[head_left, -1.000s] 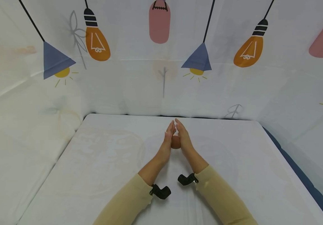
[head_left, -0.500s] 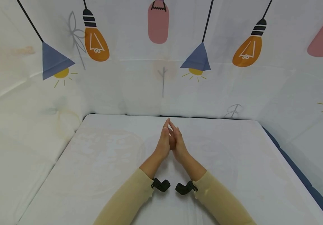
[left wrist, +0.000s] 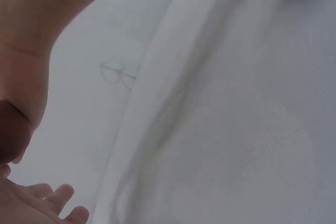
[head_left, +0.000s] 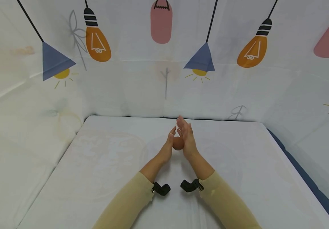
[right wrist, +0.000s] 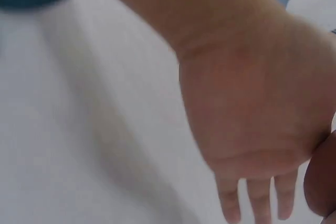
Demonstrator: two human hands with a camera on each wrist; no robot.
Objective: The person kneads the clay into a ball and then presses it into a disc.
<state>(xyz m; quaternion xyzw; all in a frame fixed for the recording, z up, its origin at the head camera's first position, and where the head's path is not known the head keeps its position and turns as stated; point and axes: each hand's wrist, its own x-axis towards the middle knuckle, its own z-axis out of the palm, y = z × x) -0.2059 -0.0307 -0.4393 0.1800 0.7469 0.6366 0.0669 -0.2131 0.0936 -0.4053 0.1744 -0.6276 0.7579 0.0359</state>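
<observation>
Ball [head_left: 178, 143] squeezed between two flat hands

So the ball is a plain reddish-brown round thing, and it's sitting between the palms, touching the left hand [head_left: 166, 149] on one side and the right hand [head_left: 189, 141] on the other. Neither hand is wrapped round it. In the head view the fingers on both sides look mostly straight and point away from the person, with the right ones reaching a bit farther out than the left. Not pinching anything as far as I can see, just palms pressing in. The right wrist view catches a palm up close with three fingers spread and gaps between them, and the ball cut off at the edge next to it. Can't tell which hand that one is, tbh.

All this is over the far half of a white surface [head_left: 104, 178]; can't tell if the ball touches it. The person's got pale yellow sleeves [head_left: 125, 200] and a black gadget [head_left: 161, 189] on each wrist. Behind it all hangs a white backdrop [head_left: 141, 86] printed with orange bulbs [head_left: 98, 44], blue lamps [head_left: 57, 60] and pink rounded shapes [head_left: 161, 24].
</observation>
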